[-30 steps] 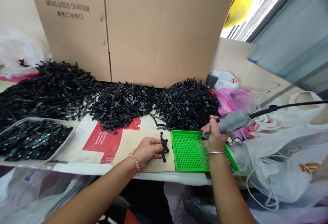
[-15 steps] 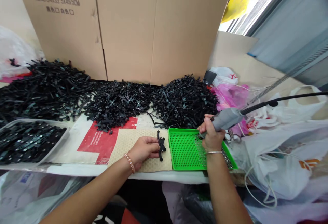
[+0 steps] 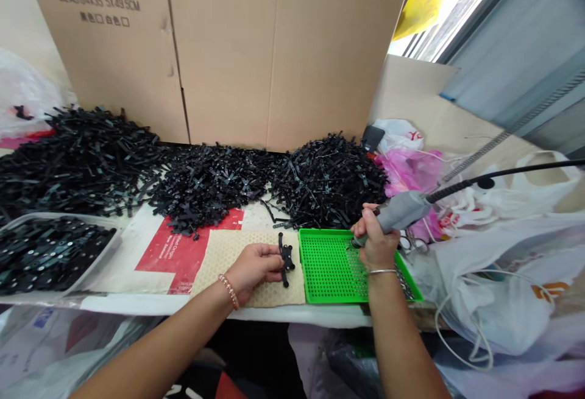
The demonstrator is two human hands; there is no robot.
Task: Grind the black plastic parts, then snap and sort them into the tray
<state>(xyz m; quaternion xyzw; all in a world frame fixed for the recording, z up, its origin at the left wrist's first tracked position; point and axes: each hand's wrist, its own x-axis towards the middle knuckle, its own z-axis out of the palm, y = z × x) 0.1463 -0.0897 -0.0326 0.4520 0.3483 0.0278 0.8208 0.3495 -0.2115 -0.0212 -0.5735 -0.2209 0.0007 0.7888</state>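
Observation:
My left hand (image 3: pixel 261 266) is closed on a small black bracket (image 3: pixel 287 257) made of narrow arms with rounded ends. It holds the piece over a tan textured mat (image 3: pixel 223 247). My right hand (image 3: pixel 377 237) grips a grey electric screwdriver (image 3: pixel 404 210) whose black cable runs off to the right. The driver's tip points down and left into a green perforated tray (image 3: pixel 324 277). Small metal screws (image 3: pixel 404 283) lie in the tray's right part, partly hidden behind my right wrist. Whether a screw sits on the tip is too small to tell.
Heaps of black strips (image 3: pixel 329 180) line the back of the table before a tall cardboard box (image 3: pixel 223 52). A clear bin (image 3: pixel 109 247) of black parts stands at left. Scissors (image 3: pixel 414 243) and plastic bags (image 3: pixel 493 289) lie right of the tray.
Almost nothing differs. Both hands keep their holds on the bracket and the screwdriver, and the whole view has shifted very slightly left.

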